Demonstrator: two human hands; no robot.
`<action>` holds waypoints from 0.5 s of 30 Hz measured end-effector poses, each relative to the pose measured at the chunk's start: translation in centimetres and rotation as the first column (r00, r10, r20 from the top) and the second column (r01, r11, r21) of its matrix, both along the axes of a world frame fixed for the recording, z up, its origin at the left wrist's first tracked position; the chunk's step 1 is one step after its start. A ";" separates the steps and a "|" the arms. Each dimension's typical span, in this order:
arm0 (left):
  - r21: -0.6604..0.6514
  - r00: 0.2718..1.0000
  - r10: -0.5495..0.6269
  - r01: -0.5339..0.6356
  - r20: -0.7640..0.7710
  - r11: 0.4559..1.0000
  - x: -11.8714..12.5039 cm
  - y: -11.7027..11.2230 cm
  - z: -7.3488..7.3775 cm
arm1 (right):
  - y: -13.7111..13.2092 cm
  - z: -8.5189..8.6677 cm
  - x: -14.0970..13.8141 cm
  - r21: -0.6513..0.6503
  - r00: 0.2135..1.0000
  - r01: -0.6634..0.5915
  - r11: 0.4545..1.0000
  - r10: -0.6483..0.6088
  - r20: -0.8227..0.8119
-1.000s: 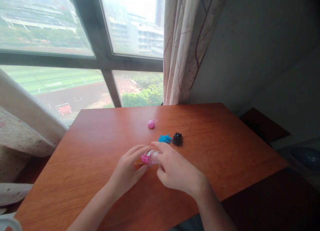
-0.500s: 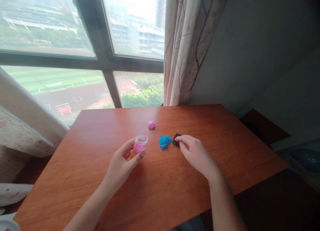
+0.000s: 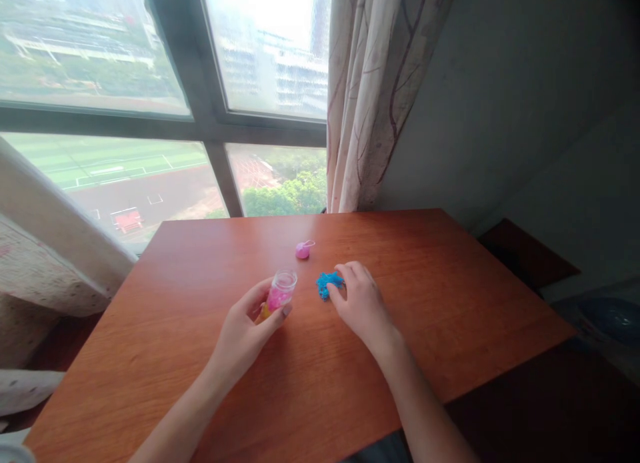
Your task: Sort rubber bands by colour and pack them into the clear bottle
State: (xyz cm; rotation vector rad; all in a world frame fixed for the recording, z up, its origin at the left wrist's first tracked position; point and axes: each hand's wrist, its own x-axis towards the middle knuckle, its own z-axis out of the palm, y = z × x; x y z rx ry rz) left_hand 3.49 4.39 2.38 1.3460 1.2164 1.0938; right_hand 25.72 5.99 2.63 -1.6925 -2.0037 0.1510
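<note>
Wooden table by a window, left hand has a clear jar gripped mid-table, mouth up, long axis leaning a bit right. Right hand is at the blue bunch, can't tell if it's gripping.

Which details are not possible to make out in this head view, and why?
Head view, hidden: lower part of the clear round jar with pink and yellow contents, behind the left hand.
Head view, hidden: right edge of the blue tangled pile, behind the right hand.
Head view, too small: the pile's separate pieces.
Head view, cut off: most of the pale rounded object, by the picture edge.
</note>
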 end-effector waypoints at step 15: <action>0.021 1.000 -0.030 0.030 0.004 0.999 -0.3 0.0 0.2 | 2.9 -2.1 -4.2 -0.037 0.931 0.027 0.999 -0.012 0.366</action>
